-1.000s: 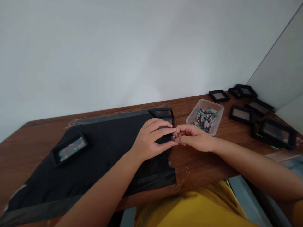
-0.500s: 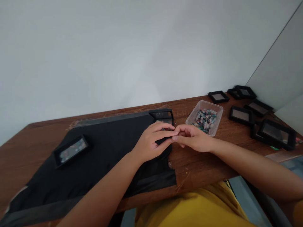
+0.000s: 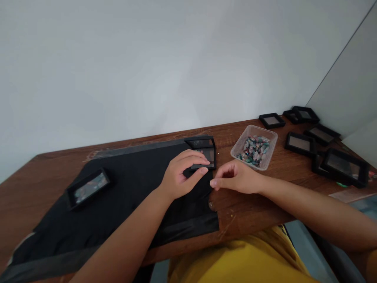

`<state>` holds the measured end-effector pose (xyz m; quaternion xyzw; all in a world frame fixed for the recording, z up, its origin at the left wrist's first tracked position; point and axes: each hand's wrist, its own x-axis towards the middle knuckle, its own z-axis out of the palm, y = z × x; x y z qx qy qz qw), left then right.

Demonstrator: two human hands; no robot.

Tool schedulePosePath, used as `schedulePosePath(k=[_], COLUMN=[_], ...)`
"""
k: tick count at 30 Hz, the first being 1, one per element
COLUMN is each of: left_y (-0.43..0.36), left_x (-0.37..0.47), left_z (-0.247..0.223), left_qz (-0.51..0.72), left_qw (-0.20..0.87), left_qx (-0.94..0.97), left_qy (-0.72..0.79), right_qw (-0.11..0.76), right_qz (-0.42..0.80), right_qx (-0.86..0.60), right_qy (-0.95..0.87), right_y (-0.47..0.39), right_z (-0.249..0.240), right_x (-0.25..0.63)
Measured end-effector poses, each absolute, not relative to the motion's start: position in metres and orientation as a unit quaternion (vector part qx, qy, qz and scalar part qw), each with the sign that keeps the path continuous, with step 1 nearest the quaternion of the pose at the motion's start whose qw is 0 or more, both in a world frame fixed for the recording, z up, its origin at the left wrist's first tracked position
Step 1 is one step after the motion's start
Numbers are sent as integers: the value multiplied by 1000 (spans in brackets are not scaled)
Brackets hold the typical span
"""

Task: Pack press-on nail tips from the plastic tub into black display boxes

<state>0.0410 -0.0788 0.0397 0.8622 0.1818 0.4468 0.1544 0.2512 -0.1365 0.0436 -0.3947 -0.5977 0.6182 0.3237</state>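
Note:
An open black display box point(image 3: 212, 157) stands at the right end of the black mat, its clear-windowed lid raised at the back. My left hand point(image 3: 184, 173) reaches over the box's front left part, fingers stretched and thumb apart, with nothing visible in it. Small pieces show inside the box, partly hidden by that hand. Just right of the box, my right hand point(image 3: 237, 177) has thumb and fingertips pinched together; whatever they hold is hidden. Behind it sits a clear plastic tub point(image 3: 272, 151) of shiny coloured stones point(image 3: 256, 149).
A closed black box point(image 3: 88, 188) with pieces behind its window lies on the black mat point(image 3: 129, 173) to the left. Several black window boxes point(image 3: 300, 143) lie at the right of the wooden table point(image 3: 250, 208). A white wall point(image 3: 165, 70) rises behind.
My hands, touching at the fingertips before, have parted. The left has drawn slightly left over the box; the right fingertips have dropped a little toward me, still pinched.

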Motion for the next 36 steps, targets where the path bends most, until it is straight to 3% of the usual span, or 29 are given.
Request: schedulePosePath(k=[4, 13, 26, 36], left_y=[-81, -101, -96, -92], left_x=[39, 66, 63, 61], left_z=[43, 37, 34, 35], left_qz=[459, 489, 459, 441], left_qw=[155, 96, 34, 49], left_qx=[861, 849, 863, 873], left_qy=[157, 175, 209, 202], right_qw=[307, 433, 444, 442], right_qz=[661, 660, 668, 654], right_qx=[-403, -428, -418, -424], right_qy=[-553, -441, -425, -444], right_y=[-139, -138, -137, -136], right_z=[45, 54, 47, 46], right_x=[249, 251, 248, 249])
